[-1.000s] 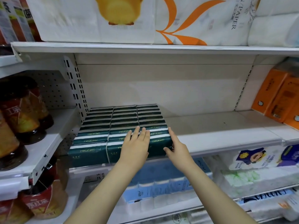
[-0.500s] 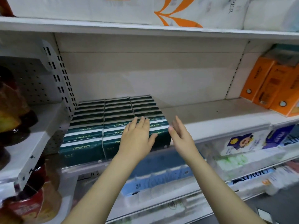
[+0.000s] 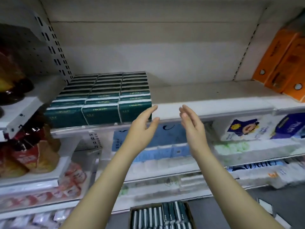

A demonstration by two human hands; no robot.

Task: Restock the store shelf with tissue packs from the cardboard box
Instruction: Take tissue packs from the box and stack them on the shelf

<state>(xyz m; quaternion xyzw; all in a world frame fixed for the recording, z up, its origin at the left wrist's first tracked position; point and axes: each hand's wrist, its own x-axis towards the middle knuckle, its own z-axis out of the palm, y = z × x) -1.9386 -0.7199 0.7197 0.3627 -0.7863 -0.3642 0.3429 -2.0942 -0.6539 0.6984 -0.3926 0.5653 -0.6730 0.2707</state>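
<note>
Hands are hanging empty in front of the shelf: the left hand is sitting just off the front right corner of the stacked tissue packs, fingers spread and loosely curved, gripping nothing; the right hand is facing it palm inward, fingers straight and close together, also holding nothing. The step in hand looks like going down to the box for the next load. To do it well, both palms should be closing on the two ends of a bundle so the packs are coming up as one squared block, then sliding in beside the stack, flush with its right face and its front edge.

The green packs are filling the left end of the shelf in three columns running back to the wall, and the board to their right is lying bare as far as the orange cartons. The cardboard box is standing on the floor below, its flaps open, and matching dark packs with white stripes are standing on edge inside it, seemingly filling it; its lower part is running out of view.
</note>
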